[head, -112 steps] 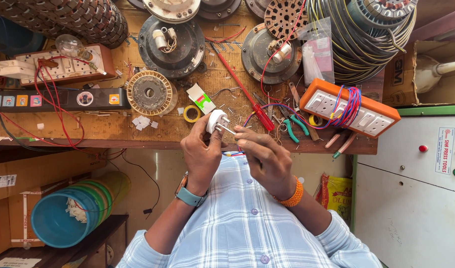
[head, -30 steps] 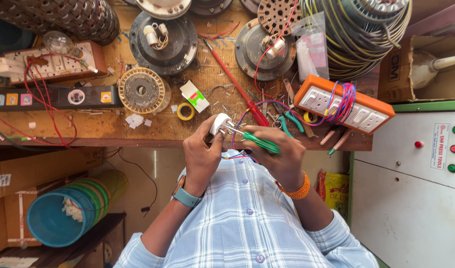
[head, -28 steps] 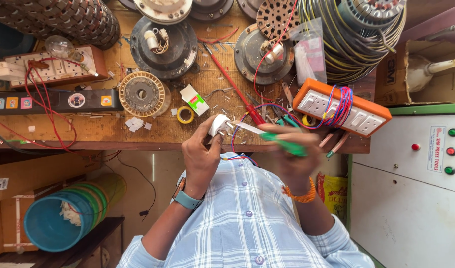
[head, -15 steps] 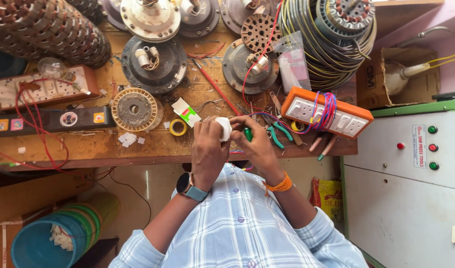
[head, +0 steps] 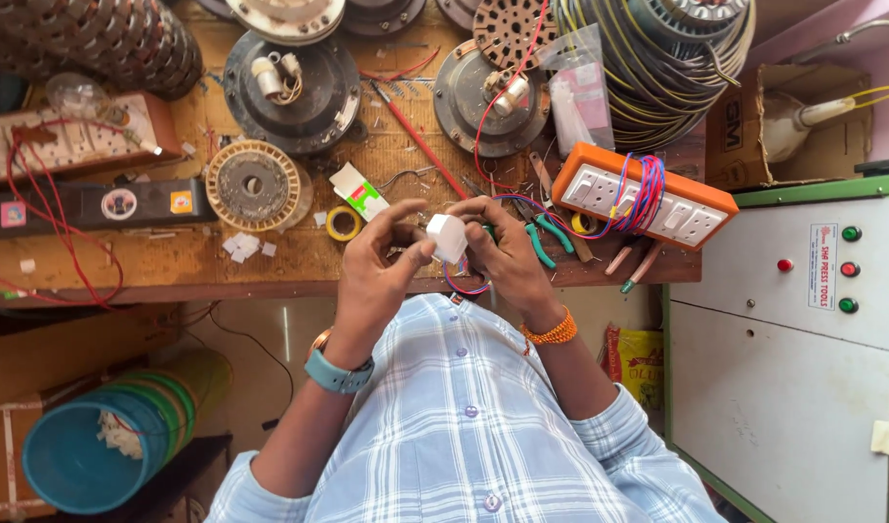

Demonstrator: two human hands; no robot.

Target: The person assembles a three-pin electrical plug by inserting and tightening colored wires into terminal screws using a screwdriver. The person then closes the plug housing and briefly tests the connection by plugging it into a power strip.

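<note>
Both hands meet over the front edge of the wooden workbench [head: 270, 266]. My left hand [head: 381, 257] and my right hand [head: 502, 252] together hold a small white plug [head: 447, 237], left thumb pressed on its side. Red and blue wires [head: 464, 286] loop out below the plug toward my chest. The same coloured wires run to an orange switch board [head: 648, 199] at the right. Green-handled pliers [head: 551, 240] lie just right of my right hand.
A yellow tape roll [head: 343, 223], a small white-and-green box [head: 357, 189], a red screwdriver [head: 415, 140], fan motor parts [head: 289, 73], a wound stator [head: 255, 184] and wire coils [head: 657, 58] crowd the bench. A green-edged control cabinet [head: 783, 329] stands right; a blue bucket [head: 76, 455] sits below left.
The green-handled screwdriver that my right hand held a second ago is gone from it. Both hands have come together on the white plug, and the view has shifted closer.
</note>
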